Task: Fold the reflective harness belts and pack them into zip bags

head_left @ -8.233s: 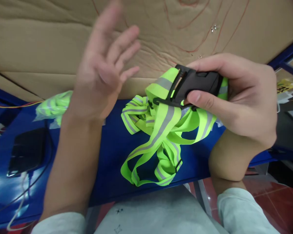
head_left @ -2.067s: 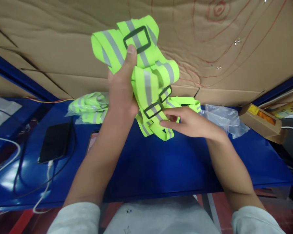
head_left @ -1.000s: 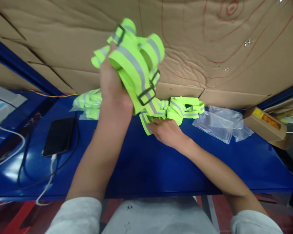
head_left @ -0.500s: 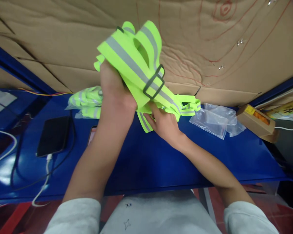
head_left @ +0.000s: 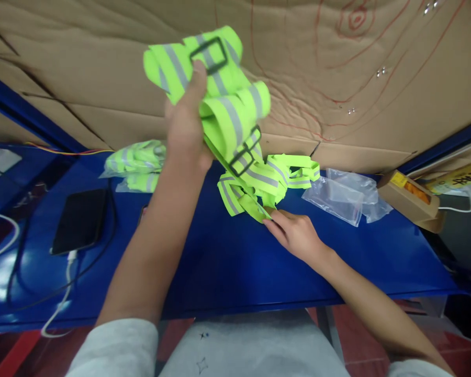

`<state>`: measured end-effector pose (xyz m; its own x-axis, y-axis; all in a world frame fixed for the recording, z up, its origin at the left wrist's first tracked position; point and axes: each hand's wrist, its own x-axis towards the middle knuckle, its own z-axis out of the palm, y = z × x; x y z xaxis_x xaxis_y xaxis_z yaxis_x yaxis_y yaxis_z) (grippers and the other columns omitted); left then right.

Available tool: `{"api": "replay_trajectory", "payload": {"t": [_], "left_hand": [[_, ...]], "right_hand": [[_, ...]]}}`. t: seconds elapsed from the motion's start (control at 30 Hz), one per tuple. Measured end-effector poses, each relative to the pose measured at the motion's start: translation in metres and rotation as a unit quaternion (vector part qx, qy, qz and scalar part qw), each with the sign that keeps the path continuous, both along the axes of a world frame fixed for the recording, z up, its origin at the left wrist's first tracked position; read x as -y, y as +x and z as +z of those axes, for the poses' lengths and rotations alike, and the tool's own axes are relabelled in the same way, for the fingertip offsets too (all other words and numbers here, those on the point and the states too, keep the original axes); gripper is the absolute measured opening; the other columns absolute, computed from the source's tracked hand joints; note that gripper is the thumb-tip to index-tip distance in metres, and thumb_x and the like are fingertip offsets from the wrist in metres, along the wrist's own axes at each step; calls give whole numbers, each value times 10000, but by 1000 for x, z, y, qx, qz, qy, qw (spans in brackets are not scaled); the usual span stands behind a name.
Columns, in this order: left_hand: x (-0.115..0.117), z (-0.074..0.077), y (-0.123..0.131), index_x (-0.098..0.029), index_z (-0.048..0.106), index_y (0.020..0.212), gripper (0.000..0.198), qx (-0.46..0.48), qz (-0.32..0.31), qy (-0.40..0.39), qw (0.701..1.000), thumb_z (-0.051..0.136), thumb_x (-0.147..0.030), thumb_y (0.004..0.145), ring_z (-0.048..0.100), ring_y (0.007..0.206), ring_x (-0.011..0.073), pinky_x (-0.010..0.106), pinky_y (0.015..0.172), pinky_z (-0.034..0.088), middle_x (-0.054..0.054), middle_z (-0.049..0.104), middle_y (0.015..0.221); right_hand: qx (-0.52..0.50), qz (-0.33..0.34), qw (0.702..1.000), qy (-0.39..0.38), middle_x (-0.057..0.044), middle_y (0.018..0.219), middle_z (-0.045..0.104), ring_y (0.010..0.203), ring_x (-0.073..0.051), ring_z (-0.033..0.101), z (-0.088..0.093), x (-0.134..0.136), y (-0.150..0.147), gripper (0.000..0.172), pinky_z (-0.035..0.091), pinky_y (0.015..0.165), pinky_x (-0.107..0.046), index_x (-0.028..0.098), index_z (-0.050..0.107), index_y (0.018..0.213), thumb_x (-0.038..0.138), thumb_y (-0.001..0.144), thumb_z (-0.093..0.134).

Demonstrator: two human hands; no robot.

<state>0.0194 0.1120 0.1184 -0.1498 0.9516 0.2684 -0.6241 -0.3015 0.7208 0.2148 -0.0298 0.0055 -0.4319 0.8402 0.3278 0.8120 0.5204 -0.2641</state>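
Observation:
My left hand [head_left: 186, 118] is raised before the cardboard wall, closed around a folded bundle of neon-yellow reflective strap [head_left: 235, 112] with grey stripes. Black rectangular buckles [head_left: 210, 55] sit on the strap, one beside my thumb and others lower down. From the bundle, strap runs down to my right hand [head_left: 298, 235], whose fingers pinch a length of it just above the table. Behind that hand, more loose reflective strap [head_left: 275, 178] lies in a tangled heap on the blue table [head_left: 227, 267].
Bagged reflective straps [head_left: 135, 162] lie at the back left. A black tablet [head_left: 80, 220] with a white cable is nearer on the left. Clear plastic bags [head_left: 339, 201] and a small cardboard box [head_left: 410, 199] are on the right. The cardboard wall [head_left: 102, 68] bounds the table's back.
My left hand has turned so its thumb and the folded strap face me. My right hand has moved right and toward me, drawing a strap length down from the bundle.

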Motion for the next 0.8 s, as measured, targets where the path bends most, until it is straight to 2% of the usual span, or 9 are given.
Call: {"api": "replay_trajectory", "payload": {"t": [0.1,0.2,0.27,0.33,0.4,0.47,0.6,0.7,0.8], "left_hand": [[13,-15,23,-164,625,1202,313,-32,-28,29,999,754,-212,920,695,1231,238,468,1163,507,107,693,1365],[25,-26,37,-195,694,1066,227,-100,-112,22,988,808,-245,877,726,1181,251,459,1100,554,44,768,1179],[31,-30,40,-206,717,1032,260,-135,-174,17,975,855,-288,827,740,1147,276,446,1038,592,41,779,1147],[37,-33,39,-211,733,1052,368,-174,-237,9,956,909,-335,754,747,1118,307,441,986,615,58,785,1141],[42,-36,39,-218,737,1091,443,-229,-294,16,928,926,-361,717,746,1103,317,435,961,619,58,786,1138],[48,-39,42,-221,730,1129,462,-292,-340,34,893,911,-361,727,737,1108,313,431,975,605,49,784,1144],[55,-50,56,-237,661,1284,612,-338,-367,24,866,895,-356,731,682,1209,317,450,1057,545,59,754,1223],[57,-63,68,-231,640,1306,716,-266,-387,-71,880,937,-328,662,690,1187,325,467,1014,560,93,733,1258],[60,-75,75,-194,698,1185,625,-210,-412,-165,871,951,-328,630,725,1100,324,479,963,579,119,750,1211]], "right_hand": [[-50,57,997,-30,-58,1124,787,882,-188,775,-8,7,9,385,545,699,-285,233,575,1449,290,1080,484],[-144,107,981,79,-16,882,785,676,-165,733,-4,15,19,385,564,639,-287,269,610,1405,236,1026,552],[-238,44,951,191,-18,809,748,645,-175,704,8,16,28,307,578,635,-315,288,676,1288,262,994,594],[-321,-61,912,247,-76,986,742,821,-224,729,24,10,39,362,617,753,-390,298,646,1323,411,980,627],[-367,-109,901,205,-139,1309,661,1117,-288,696,42,-1,51,652,604,927,-466,303,535,1465,664,929,618],[-372,-67,922,83,-137,1448,592,1270,-315,630,57,-13,63,821,571,1019,-474,294,523,1489,803,851,613],[-366,-53,925,-85,-64,1062,749,933,-237,712,64,-22,72,536,612,802,-369,223,718,1164,620,812,796],[-396,-99,910,-75,-19,862,730,729,-166,653,53,-23,67,365,570,657,-302,198,729,967,529,833,803],[-424,-129,896,-33,-12,843,720,728,-166,651,39,-23,60,331,571,662,-308,204,726,940,503,826,807]]}}
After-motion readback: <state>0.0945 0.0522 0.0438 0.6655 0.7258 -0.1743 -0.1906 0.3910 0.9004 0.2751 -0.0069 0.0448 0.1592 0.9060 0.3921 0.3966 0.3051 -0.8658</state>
